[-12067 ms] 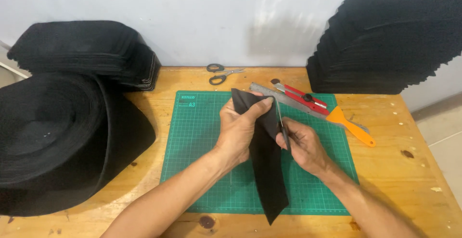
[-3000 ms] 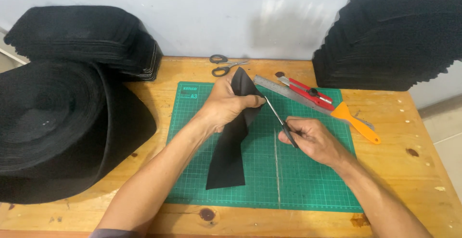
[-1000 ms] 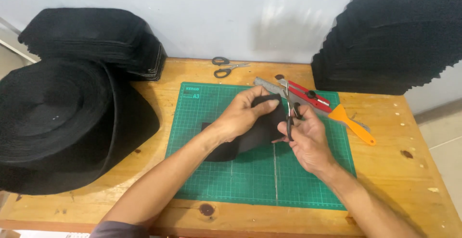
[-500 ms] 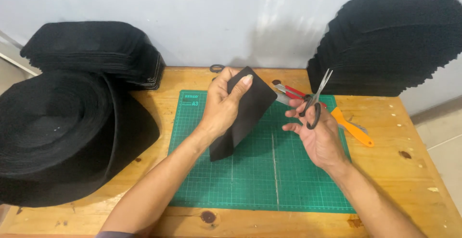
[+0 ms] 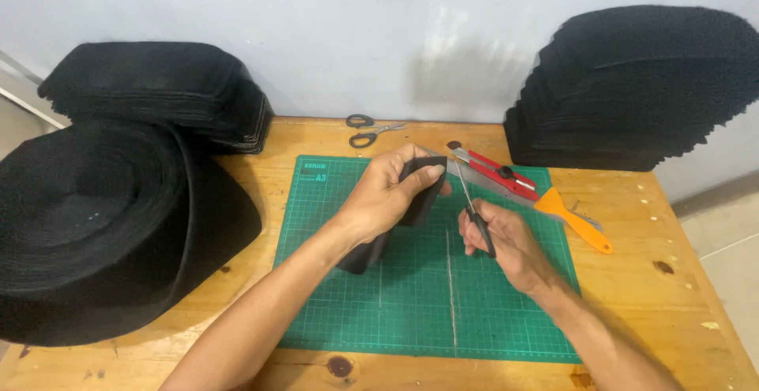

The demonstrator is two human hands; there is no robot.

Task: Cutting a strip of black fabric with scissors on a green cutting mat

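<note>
My left hand (image 5: 389,195) grips the upper end of a black strip of fabric (image 5: 366,252), which hangs down onto the green cutting mat (image 5: 411,312). My right hand (image 5: 498,237) holds small black-handled scissors (image 5: 471,205) just right of the strip, with the blades pointing up toward the strip's top edge beside my left thumb. Both hands are over the middle of the mat.
A big black fabric roll (image 5: 95,217) lies at the left with a stack of black pieces (image 5: 158,94) behind it. Another tall stack (image 5: 640,90) stands at the back right. A second pair of scissors (image 5: 368,130), a red utility knife (image 5: 490,171), a metal ruler and an orange scraper (image 5: 575,219) lie nearby.
Both hands have come down toward the mat. The scissors, held up and away a moment ago, are now beside the strip's top edge. The strip is lower and more folded in my left hand.
</note>
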